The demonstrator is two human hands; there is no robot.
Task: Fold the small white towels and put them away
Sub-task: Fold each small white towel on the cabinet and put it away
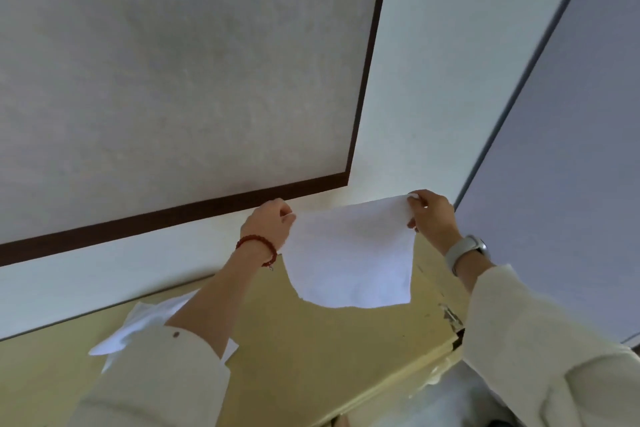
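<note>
A small white towel (349, 253) hangs spread in the air above a pale yellow table (311, 350). My left hand (268, 224) pinches its upper left corner, and my right hand (433, 215) pinches its upper right corner. The towel's lower edge sags in a curve, clear of the tabletop. More white cloth (138, 326) lies on the table at the left, partly hidden under my left forearm and sleeve.
A white wall (408, 80) rises right behind the table, bearing a large pale panel with a dark brown frame (194, 208). The table's right edge (450, 319) shows chipped paint. A greyish panel (571, 149) stands at the right.
</note>
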